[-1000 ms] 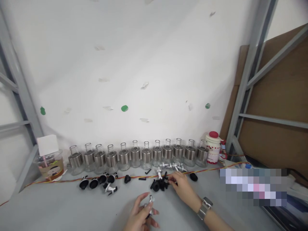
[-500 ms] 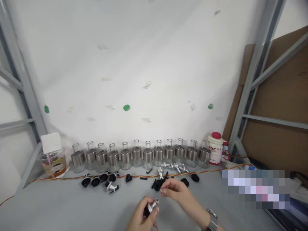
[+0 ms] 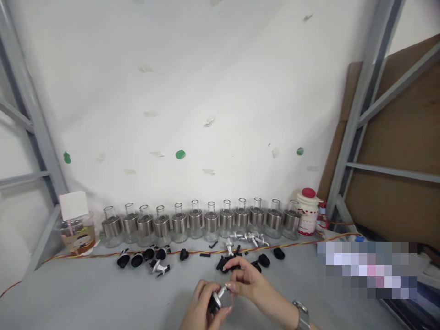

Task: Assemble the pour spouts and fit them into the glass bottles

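Presently: one silver-and-black pourer (image 3: 221, 294), grasped in the left hand (image 3: 202, 306); right hand (image 3: 250, 283) at its tip, grip unclear; seemingly a fitting step, calling for steady alignment; black caps (image 3: 264, 261) beyond.

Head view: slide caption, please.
Left hand holds a silver-and-black fitting, right hand at its tip, glass bottles lined up behind.

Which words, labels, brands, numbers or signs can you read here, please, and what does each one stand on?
None can be read.
Jar: tiny dark marks low on its front, too small to read.
Cup: yellow-green marks on its side, too small and blurred to read.
Patch at right: pixelated, so any text there is lost.
Bottles: no text visible.
Spout in the left hand: no text visible.
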Tool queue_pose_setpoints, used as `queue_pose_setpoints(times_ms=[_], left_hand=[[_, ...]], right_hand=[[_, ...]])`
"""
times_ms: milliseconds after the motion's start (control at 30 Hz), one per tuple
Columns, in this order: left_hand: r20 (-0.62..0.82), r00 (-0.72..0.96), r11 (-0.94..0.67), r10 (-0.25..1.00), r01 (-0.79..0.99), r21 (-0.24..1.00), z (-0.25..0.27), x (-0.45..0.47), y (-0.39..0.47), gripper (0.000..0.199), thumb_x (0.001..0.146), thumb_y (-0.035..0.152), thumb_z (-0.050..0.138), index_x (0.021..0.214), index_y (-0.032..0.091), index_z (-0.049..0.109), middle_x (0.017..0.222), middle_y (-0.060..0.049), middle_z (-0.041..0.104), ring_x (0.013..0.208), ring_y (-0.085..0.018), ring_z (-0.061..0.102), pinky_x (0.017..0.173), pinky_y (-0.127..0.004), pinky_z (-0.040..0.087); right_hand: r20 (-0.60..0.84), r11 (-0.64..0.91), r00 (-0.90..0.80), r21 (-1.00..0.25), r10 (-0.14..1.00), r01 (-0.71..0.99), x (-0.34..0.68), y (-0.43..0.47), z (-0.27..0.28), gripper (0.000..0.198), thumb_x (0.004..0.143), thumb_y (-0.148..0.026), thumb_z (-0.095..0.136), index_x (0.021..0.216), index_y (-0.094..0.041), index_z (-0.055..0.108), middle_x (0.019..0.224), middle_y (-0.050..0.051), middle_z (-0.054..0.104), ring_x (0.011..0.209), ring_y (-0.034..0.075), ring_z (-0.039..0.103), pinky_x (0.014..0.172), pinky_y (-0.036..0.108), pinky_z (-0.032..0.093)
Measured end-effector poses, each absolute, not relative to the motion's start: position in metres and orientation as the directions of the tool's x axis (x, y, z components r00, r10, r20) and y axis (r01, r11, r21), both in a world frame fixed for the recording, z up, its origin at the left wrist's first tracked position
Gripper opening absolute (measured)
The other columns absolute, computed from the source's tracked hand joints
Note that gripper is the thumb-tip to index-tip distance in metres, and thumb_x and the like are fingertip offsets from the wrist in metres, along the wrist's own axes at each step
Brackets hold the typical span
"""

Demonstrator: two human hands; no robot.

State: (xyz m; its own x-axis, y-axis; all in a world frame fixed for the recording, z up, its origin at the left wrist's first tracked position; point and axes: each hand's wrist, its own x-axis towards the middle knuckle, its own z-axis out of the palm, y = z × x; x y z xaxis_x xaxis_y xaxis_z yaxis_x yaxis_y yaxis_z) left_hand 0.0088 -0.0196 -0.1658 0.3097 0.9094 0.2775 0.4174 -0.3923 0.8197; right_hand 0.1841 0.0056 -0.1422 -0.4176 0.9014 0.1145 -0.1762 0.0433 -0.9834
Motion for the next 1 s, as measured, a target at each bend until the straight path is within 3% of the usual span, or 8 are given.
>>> queue_pose_setpoints(times_ms=[333, 433, 500, 600, 700, 833, 1000], left_hand=[[0.239, 0.345, -0.353, 0.908, 0.320, 0.879, -0.172, 0.010, -0.020, 0.011, 0.072, 0.024, 0.058, 0.080, 0.018, 0.062, 0.080, -0.005, 0.060, 0.073, -0.018, 0.055, 0.069, -0.025, 0.041], [0.244, 0.334, -0.348, 0.911, 0.300, 0.888, -0.172, 0.012, -0.018, 0.016, 0.074, 0.030, 0.057, 0.083, 0.018, 0.061, 0.079, -0.005, 0.058, 0.071, -0.017, 0.055, 0.065, -0.024, 0.043], [0.235, 0.266, -0.304, 0.935, 0.257, 0.917, -0.172, 0.015, -0.017, 0.028, 0.075, 0.042, 0.055, 0.088, 0.017, 0.058, 0.078, -0.005, 0.055, 0.064, -0.016, 0.054, 0.054, -0.023, 0.044], [0.122, 0.190, -0.162, 0.974, 0.209, 0.964, -0.176, 0.018, -0.016, 0.048, 0.072, 0.060, 0.049, 0.090, 0.016, 0.054, 0.064, -0.001, 0.051, 0.047, -0.011, 0.049, 0.042, -0.021, 0.041], [0.038, 0.188, -0.077, 0.981, 0.201, 0.977, -0.180, 0.018, -0.014, 0.057, 0.066, 0.069, 0.048, 0.088, 0.016, 0.051, 0.052, 0.004, 0.047, 0.038, -0.009, 0.044, 0.040, -0.020, 0.039], [0.007, 0.186, -0.041, 0.983, 0.180, 0.983, -0.177, 0.018, -0.015, 0.056, 0.063, 0.068, 0.052, 0.085, 0.016, 0.051, 0.050, 0.004, 0.048, 0.038, -0.009, 0.045, 0.038, -0.018, 0.036], [-0.009, 0.215, -0.032, 0.976, 0.189, 0.981, -0.168, 0.022, -0.020, 0.049, 0.064, 0.063, 0.055, 0.079, 0.017, 0.052, 0.052, 0.005, 0.047, 0.038, -0.006, 0.043, 0.038, -0.016, 0.034]], right_hand=[[0.064, 0.004, -0.467, -0.992, 0.882, -0.129, 0.179, 0.004, -0.158, 0.032, 0.070, -0.039, 0.066, 0.083, -0.020, 0.044, 0.057, -0.007, 0.053, 0.051, 0.009, 0.051, 0.053, 0.021, 0.038], [0.098, 0.079, -0.406, -0.995, 0.908, -0.065, 0.177, 0.003, -0.152, 0.028, 0.072, -0.038, 0.063, 0.082, -0.020, 0.045, 0.058, -0.006, 0.051, 0.053, 0.011, 0.051, 0.053, 0.023, 0.038], [0.169, 0.199, -0.319, -0.978, 0.933, 0.065, 0.182, 0.006, -0.145, 0.019, 0.076, -0.036, 0.057, 0.082, -0.019, 0.049, 0.062, -0.003, 0.053, 0.058, 0.013, 0.051, 0.057, 0.025, 0.039], [0.346, 0.375, -0.148, -0.809, 0.926, 0.453, 0.199, 0.016, -0.138, 0.010, 0.081, -0.026, 0.050, 0.079, -0.019, 0.057, 0.077, 0.004, 0.057, 0.077, 0.019, 0.052, 0.073, 0.032, 0.039], [0.422, 0.369, -0.125, -0.566, 0.898, 0.737, 0.218, 0.029, -0.145, 0.017, 0.076, -0.011, 0.050, 0.085, -0.019, 0.062, 0.093, 0.007, 0.058, 0.091, 0.024, 0.048, 0.082, 0.035, 0.035], [0.366, 0.327, -0.168, -0.435, 0.915, 0.839, 0.223, 0.039, -0.163, 0.020, 0.073, -0.008, 0.050, 0.086, -0.019, 0.062, 0.092, 0.006, 0.060, 0.089, 0.024, 0.050, 0.079, 0.034, 0.035], [0.372, 0.276, -0.118, -0.407, 0.921, 0.871, 0.215, 0.044, -0.173, 0.013, 0.073, -0.009, 0.049, 0.077, -0.017, 0.059, 0.084, 0.008, 0.060, 0.081, 0.024, 0.051, 0.072, 0.035, 0.036]])
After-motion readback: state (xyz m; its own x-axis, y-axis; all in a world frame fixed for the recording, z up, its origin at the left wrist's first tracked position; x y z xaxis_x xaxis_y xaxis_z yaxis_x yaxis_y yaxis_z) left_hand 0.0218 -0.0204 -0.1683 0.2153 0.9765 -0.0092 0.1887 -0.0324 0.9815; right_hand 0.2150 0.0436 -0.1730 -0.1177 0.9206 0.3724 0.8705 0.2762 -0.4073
